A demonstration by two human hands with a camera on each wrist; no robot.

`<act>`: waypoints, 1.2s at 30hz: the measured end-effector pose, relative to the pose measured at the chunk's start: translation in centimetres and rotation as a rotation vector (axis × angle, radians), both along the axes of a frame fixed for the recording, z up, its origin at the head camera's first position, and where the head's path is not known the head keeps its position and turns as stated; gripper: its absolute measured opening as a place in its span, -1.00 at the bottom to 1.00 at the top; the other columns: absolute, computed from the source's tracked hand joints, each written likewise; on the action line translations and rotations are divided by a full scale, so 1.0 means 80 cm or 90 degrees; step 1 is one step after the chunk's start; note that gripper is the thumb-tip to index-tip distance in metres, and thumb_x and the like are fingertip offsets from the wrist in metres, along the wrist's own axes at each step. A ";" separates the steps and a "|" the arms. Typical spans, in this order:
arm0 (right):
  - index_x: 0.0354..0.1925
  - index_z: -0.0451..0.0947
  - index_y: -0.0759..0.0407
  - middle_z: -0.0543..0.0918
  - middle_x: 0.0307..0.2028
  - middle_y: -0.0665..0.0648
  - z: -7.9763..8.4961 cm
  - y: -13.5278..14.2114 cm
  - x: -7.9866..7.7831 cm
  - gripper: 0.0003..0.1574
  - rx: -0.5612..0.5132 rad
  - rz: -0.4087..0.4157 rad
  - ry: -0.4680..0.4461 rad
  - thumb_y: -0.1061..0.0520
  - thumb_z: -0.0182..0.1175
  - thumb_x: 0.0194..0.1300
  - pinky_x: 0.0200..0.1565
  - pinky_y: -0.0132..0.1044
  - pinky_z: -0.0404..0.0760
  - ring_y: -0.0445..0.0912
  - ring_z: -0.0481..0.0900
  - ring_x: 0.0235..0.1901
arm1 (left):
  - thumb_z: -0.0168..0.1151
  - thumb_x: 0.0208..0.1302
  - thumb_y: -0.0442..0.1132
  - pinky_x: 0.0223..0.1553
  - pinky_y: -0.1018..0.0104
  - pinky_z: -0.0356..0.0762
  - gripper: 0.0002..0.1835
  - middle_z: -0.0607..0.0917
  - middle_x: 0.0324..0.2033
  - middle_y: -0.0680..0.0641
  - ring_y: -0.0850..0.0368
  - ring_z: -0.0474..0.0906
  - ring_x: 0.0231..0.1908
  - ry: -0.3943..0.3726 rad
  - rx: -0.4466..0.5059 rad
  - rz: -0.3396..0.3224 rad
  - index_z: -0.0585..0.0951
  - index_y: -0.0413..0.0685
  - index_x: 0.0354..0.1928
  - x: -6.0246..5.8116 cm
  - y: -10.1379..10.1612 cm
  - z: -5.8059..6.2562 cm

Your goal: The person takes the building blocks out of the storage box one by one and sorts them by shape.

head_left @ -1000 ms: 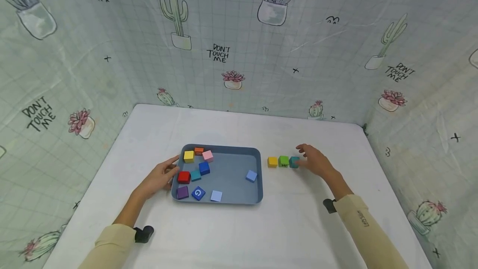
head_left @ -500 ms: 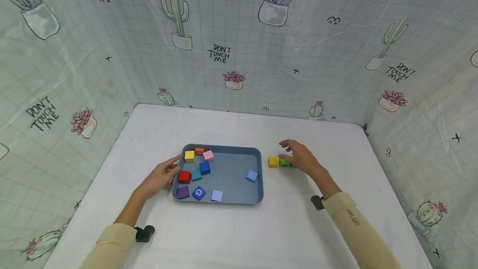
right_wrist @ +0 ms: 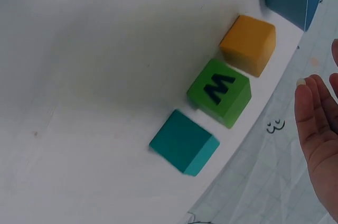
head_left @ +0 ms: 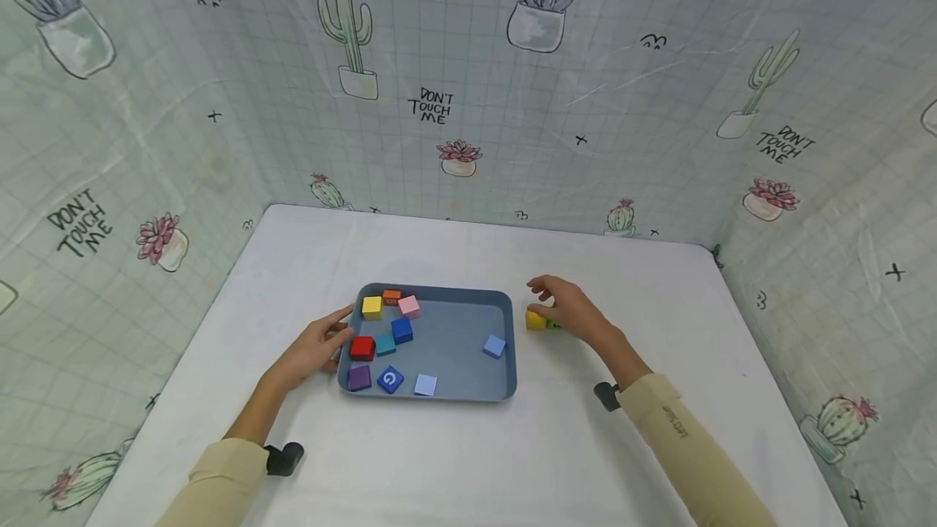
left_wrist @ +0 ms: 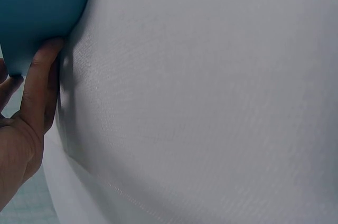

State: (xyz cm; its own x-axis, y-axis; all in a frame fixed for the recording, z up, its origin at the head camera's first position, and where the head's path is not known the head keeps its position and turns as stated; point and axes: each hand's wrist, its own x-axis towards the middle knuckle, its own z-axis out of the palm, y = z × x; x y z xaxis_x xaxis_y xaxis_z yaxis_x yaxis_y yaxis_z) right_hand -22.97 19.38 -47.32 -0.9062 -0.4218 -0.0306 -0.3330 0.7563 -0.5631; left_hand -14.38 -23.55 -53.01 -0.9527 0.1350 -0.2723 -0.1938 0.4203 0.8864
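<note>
A: Where the left hand [head_left: 311,356] meets the tray [head_left: 454,320], what is the state of its fingers?

B: Extended, resting against the left outer wall; no block held. Most blocks inside, including the red block [head_left: 362,348], lie toward the left.

A: Fault risk?

B: Excess push would probably slide the tray rightward into the yellow block [right_wrist: 248,44].

A: Continue right.

B: The yellow block, green block [right_wrist: 222,92] and teal block [right_wrist: 184,142] form a close row on the table [head_left: 454,462], just right of the tray. The right hand [head_left: 574,311] is above the row: fingers loosely curved, thumb parted, nothing held.

A: Fault risk?

B: A low thumb could knock the row crooked. The hand hides the teal block from the head view, so misjudged clearance is a likely cause.
</note>
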 end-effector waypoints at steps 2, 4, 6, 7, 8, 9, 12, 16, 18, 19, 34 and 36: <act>0.14 0.43 0.28 0.57 -0.01 0.24 0.000 -0.007 -0.001 -0.43 -0.002 0.005 -0.005 0.12 0.31 0.20 -0.05 -0.14 0.55 0.01 0.50 -0.06 | -0.01 0.44 -0.16 -0.33 0.18 0.64 -0.39 0.35 0.12 -0.36 -0.17 0.43 -0.04 0.000 0.000 0.001 0.09 -0.02 0.45 0.000 0.000 0.000; 0.14 0.44 0.27 0.57 -0.01 0.23 0.000 -0.014 -0.001 -0.44 -0.002 0.012 -0.008 0.13 0.30 0.20 -0.05 -0.15 0.55 0.00 0.50 -0.07 | -0.01 0.44 -0.17 -0.33 0.18 0.64 -0.39 0.35 0.12 -0.36 -0.17 0.43 -0.04 0.001 -0.001 0.002 0.09 -0.02 0.45 0.000 0.001 0.000; 0.13 0.45 0.26 0.58 -0.02 0.21 0.001 -0.022 -0.001 -0.45 0.001 0.018 -0.006 0.12 0.31 0.20 -0.06 -0.17 0.55 -0.02 0.51 -0.08 | -0.02 0.44 -0.17 -0.32 0.18 0.64 -0.39 0.35 0.12 -0.36 -0.17 0.43 -0.03 0.001 -0.001 0.001 0.09 -0.02 0.45 0.000 0.002 0.000; 0.12 0.45 0.26 0.58 -0.03 0.19 0.001 -0.025 -0.001 -0.46 0.003 0.023 -0.002 0.12 0.31 0.20 -0.06 -0.18 0.55 -0.02 0.51 -0.08 | -0.02 0.44 -0.17 -0.31 0.17 0.64 -0.39 0.35 0.12 -0.36 -0.18 0.43 -0.03 0.002 -0.002 0.002 0.09 -0.02 0.45 0.001 0.002 0.000; 0.12 0.46 0.26 0.58 -0.03 0.18 0.002 -0.029 -0.001 -0.46 0.003 0.029 -0.001 0.12 0.31 0.20 -0.06 -0.19 0.55 -0.03 0.51 -0.09 | -0.01 0.43 -0.17 -0.31 0.17 0.64 -0.39 0.35 0.13 -0.36 -0.18 0.43 -0.02 0.001 -0.002 0.003 0.09 -0.02 0.45 0.001 0.002 0.000; 0.11 0.46 0.26 0.58 -0.04 0.17 0.002 -0.033 0.000 -0.47 0.005 0.036 0.002 0.13 0.31 0.20 -0.06 -0.20 0.55 -0.03 0.52 -0.09 | -0.01 0.43 -0.16 -0.31 0.17 0.64 -0.39 0.35 0.13 -0.36 -0.18 0.42 -0.02 0.002 -0.003 0.002 0.09 -0.02 0.46 0.001 0.002 0.000; 0.10 0.46 0.25 0.58 -0.05 0.14 0.003 -0.046 0.000 -0.49 0.009 0.066 0.016 0.15 0.30 0.20 -0.07 -0.21 0.55 -0.04 0.53 -0.09 | -0.01 0.43 -0.16 -0.31 0.18 0.64 -0.38 0.35 0.13 -0.37 -0.20 0.42 -0.01 0.002 -0.005 0.003 0.09 -0.02 0.46 0.002 0.002 0.000; 0.10 0.46 0.23 0.58 -0.06 0.11 0.003 -0.064 0.000 -0.50 0.012 0.100 0.027 0.16 0.30 0.21 -0.06 -0.23 0.54 -0.06 0.53 -0.08 | -0.01 0.43 -0.16 -0.31 0.17 0.64 -0.39 0.35 0.14 -0.37 -0.20 0.42 0.00 0.000 -0.003 0.006 0.09 -0.02 0.45 0.003 0.001 0.000; 0.10 0.46 0.20 0.58 -0.05 0.08 0.003 -0.073 0.000 -0.51 0.015 0.111 0.028 0.14 0.29 0.21 -0.04 -0.26 0.53 -0.09 0.53 -0.06 | 0.00 0.43 -0.16 -0.30 0.17 0.64 -0.39 0.35 0.14 -0.36 -0.20 0.42 0.00 -0.001 -0.002 0.007 0.09 -0.02 0.45 0.003 0.001 0.000; 0.10 0.46 0.19 0.58 -0.04 0.07 0.003 -0.078 0.001 -0.51 0.014 0.116 0.025 0.14 0.29 0.22 -0.02 -0.27 0.52 -0.10 0.52 -0.05 | 0.00 0.43 -0.16 -0.30 0.17 0.64 -0.39 0.35 0.13 -0.36 -0.19 0.42 0.00 -0.001 -0.001 0.006 0.09 -0.02 0.45 0.003 0.001 0.000; 0.14 0.44 0.18 0.57 0.01 0.07 0.002 -0.154 0.014 -0.48 0.033 0.180 -0.010 0.08 0.27 0.24 -0.02 -0.36 0.51 -0.12 0.51 -0.05 | -0.01 0.43 -0.17 -0.34 0.19 0.64 -0.39 0.36 0.13 -0.35 -0.16 0.43 -0.05 0.003 0.000 0.006 0.09 -0.02 0.45 0.003 -0.002 0.003; 0.14 0.44 0.17 0.57 0.00 0.06 0.001 -0.162 0.015 -0.48 0.039 0.187 -0.011 0.08 0.27 0.24 -0.03 -0.38 0.51 -0.13 0.51 -0.05 | -0.01 0.43 -0.17 -0.35 0.19 0.63 -0.39 0.36 0.13 -0.35 -0.16 0.43 -0.06 0.004 -0.001 0.006 0.09 -0.01 0.45 0.002 -0.002 0.003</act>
State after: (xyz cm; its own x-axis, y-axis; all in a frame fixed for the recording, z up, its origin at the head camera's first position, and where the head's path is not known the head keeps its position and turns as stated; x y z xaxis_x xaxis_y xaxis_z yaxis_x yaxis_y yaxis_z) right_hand -21.80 6.45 -47.25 -0.7443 -0.6631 -0.0790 -0.5336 0.6617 -0.5267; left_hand -14.21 -23.71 -52.75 -0.9557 0.1252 -0.2663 -0.1921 0.4201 0.8869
